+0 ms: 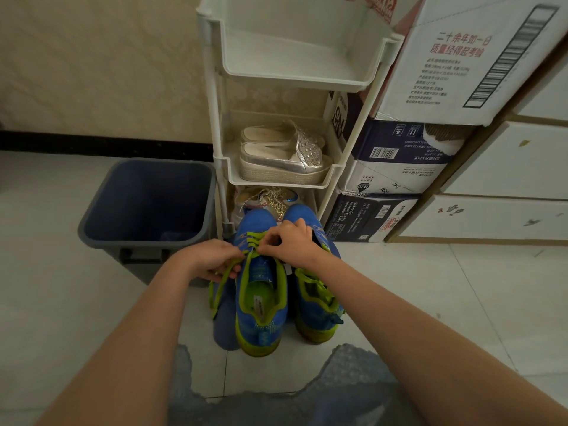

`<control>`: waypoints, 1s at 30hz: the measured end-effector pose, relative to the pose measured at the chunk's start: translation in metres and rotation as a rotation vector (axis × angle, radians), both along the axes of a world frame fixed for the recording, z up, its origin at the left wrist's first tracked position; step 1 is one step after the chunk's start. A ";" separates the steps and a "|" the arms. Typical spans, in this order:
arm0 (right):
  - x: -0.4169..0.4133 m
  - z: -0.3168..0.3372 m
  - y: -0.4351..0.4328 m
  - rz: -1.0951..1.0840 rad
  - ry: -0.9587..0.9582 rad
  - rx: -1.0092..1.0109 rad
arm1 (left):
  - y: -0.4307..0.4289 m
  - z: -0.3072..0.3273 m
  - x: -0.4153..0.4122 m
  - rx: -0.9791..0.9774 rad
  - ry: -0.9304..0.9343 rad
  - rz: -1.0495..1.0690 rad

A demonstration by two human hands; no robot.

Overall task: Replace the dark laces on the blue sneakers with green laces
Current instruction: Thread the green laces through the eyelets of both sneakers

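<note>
Left hand [212, 261]: curled round the loose end of the green lace [222, 282]
Right hand [293, 242]: pinching the same lace at the holes, almost touching the left hand
Blue sneaker [261, 305]: on the floor under both hands; green lace crosses the front holes, back holes not done
Other sneaker [318, 302]: under the right wrist; I cannot tell if it is laced
Dark laces: none seen
How far: I think one shoe is about half laced
Grey bin [147, 204]: past the left hand
White rack [295, 78]: past both hands, silver shoes [282, 161] inside
Top box [461, 66]: past the right hand, red words "二十余年如一日", a barcode
</note>
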State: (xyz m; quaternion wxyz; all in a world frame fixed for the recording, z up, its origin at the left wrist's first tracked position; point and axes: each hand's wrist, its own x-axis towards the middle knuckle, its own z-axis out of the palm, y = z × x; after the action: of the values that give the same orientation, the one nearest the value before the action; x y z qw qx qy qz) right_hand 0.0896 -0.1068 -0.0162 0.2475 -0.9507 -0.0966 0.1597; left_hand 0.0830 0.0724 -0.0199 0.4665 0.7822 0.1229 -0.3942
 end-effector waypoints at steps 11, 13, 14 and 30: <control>0.005 0.001 0.011 -0.096 -0.007 0.076 | -0.013 -0.002 0.001 0.081 0.088 0.118; 0.006 0.002 0.011 -0.102 0.007 0.106 | -0.010 -0.004 -0.001 0.053 0.111 0.167; 0.006 0.002 0.010 -0.099 0.019 0.118 | -0.008 -0.004 -0.001 0.025 0.117 0.214; 0.011 0.024 -0.009 -0.244 0.190 0.569 | -0.026 0.049 0.015 -0.426 -0.311 0.574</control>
State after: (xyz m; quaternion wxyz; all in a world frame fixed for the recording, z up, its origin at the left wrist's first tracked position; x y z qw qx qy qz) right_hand 0.1007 -0.1153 0.0080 0.5287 -0.8287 0.0009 0.1834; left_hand 0.0985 0.0466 0.0293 0.7227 0.6523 0.1799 -0.1411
